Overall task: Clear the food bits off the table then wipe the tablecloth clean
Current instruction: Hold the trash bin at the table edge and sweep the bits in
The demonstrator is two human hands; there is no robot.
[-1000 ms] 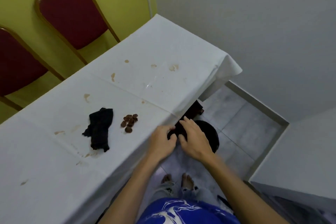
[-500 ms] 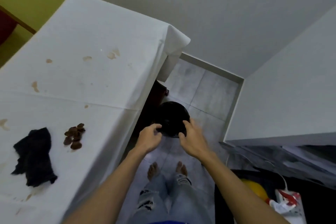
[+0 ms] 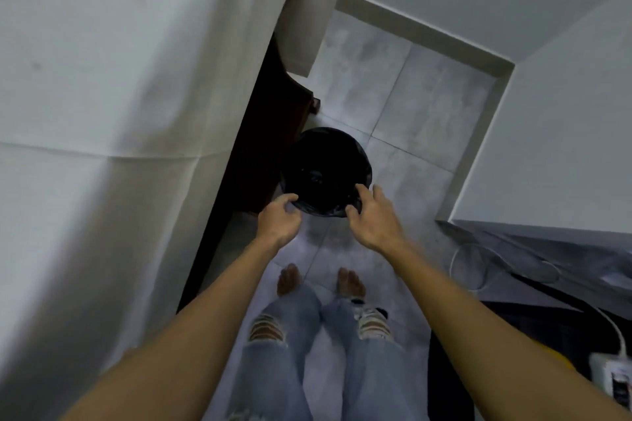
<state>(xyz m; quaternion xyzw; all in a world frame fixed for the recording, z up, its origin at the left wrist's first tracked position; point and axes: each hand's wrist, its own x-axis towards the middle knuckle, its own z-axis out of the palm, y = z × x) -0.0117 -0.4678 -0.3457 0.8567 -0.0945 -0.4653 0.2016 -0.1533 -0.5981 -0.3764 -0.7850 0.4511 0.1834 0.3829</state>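
While bent low, both hands point(image 3: 328, 219) grip the black bin point(image 3: 325, 171).

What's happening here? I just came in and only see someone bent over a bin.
A person stands barefoot beside a table draped in a white tablecloth and reaches both hands down to a round black bin on the tiled floor. The left hand and right hand are at its near rim, fingers curled on the dark liner. Whether they grip it firmly is unclear. No food bits or cloth show in this view.
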